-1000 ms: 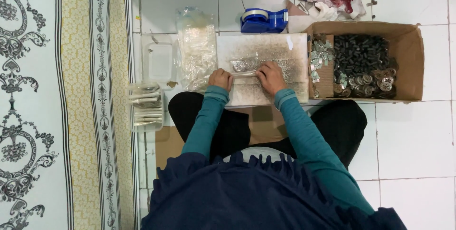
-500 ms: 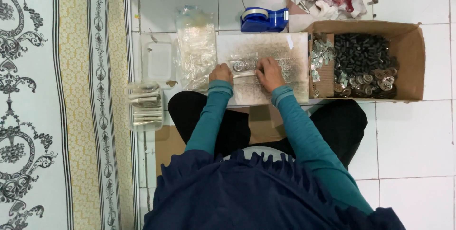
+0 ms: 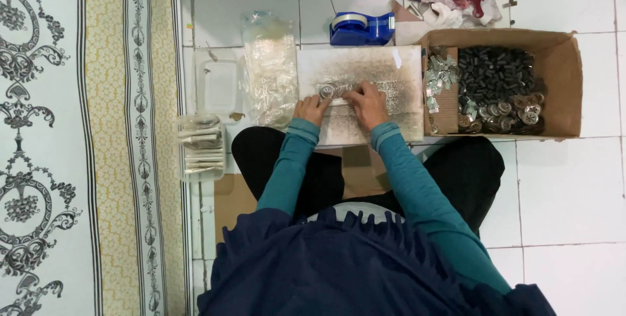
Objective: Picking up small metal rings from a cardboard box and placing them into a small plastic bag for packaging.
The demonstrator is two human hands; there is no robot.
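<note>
Small, shiny round metal parts [image 3: 334, 89], clustered on a scuffed white board [image 3: 391, 68] at 12 o'clock. Left hand [image 3: 313, 108] and right hand [image 3: 366, 103] pinching them, grip narrow. Cardboard box [image 3: 561, 81] at 3 o'clock.

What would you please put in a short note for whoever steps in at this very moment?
Left hand and right hand: both on the white board, fingers on a small clear packet of metal parts; grip unclear.
Supplies: loose metal parts in the cardboard box on the right; clear bags on the left.
Done: filled packets in the clear tub.
Left: many parts in the box.
</note>
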